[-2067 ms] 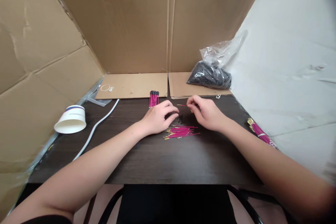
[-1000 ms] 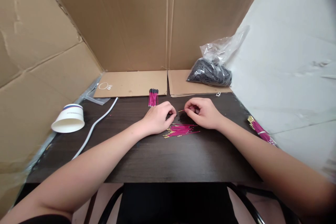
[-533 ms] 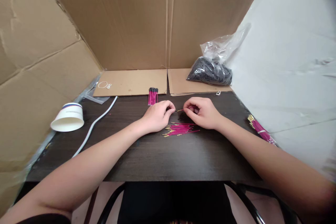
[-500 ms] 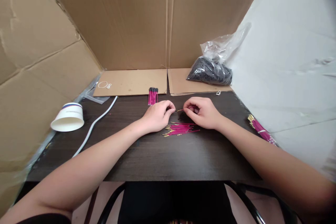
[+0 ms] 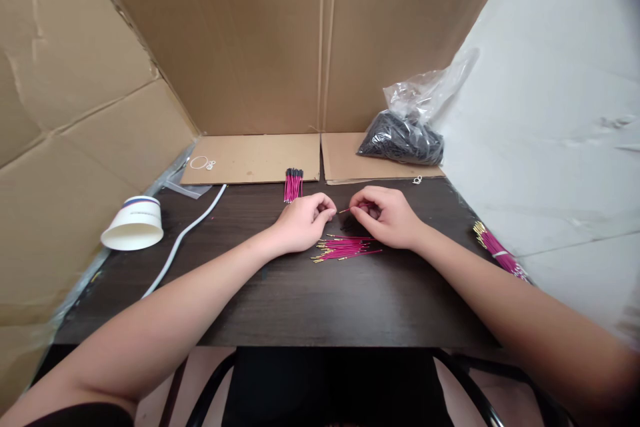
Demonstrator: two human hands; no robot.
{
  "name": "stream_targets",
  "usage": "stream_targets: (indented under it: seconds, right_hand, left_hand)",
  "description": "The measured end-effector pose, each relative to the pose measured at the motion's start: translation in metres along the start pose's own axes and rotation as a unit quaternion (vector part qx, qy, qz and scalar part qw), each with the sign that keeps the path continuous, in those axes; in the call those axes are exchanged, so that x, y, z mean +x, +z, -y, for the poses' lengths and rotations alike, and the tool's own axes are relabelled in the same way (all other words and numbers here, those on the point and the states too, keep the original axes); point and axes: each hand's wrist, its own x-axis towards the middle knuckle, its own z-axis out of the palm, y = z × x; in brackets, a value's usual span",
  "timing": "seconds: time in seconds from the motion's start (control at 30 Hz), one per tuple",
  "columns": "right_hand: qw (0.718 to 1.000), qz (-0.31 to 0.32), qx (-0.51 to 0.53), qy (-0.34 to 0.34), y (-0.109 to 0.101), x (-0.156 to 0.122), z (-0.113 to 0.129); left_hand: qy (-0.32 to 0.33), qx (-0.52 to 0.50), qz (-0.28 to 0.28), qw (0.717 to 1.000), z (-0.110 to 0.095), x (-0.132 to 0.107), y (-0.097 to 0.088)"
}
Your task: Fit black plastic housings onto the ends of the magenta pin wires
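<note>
Centrally, both forearms reach forward over the dark table [image 5: 280,307] and converge, the two hands nearly meeting fingertip to fingertip. Right hand [image 5: 387,215]: wrist resting low, fingers curled, thumb and forefinger pinched together on a single pink wire [image 5: 346,210], whose gold tip projects toward the left hand. Left hand [image 5: 303,221]: palm down, fingers bent, thumb and forefinger tips drawn together just beside that gold tip; whether they pinch anything small cannot be told. Just nearer the person than both hands, between the wrists, lies a loose fan of pink wires [image 5: 345,248] with gold ends, flat on the table. Just beyond the left hand's knuckles stands a bundle of pink wires with black tips [image 5: 293,185]. Farther beyond the right hand sits a clear bag of black parts [image 5: 403,139]. Well outward of the right forearm lies another tied pink bundle [image 5: 495,253]. Well outward of the left forearm lies a paper cup [image 5: 134,223] on its side, with a white cable [image 5: 183,239] near it.
</note>
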Motion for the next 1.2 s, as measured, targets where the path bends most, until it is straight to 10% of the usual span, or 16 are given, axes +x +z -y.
stream_targets:
  seconds: [0.3,1.2]
  right_hand:
    - [1.000,-0.013,0.021,-0.006,0.0014,-0.0008,0.0055]
    - [0.998,-0.018,0.030,0.060,0.0068,-0.0052,0.0087]
  left_hand:
    - [-0.030,-0.222,-0.016,0.975,0.0004,0.0060,0.0069]
    - [-0.068,-0.273,-0.033,0.959,-0.0051,0.0053,0.0059]
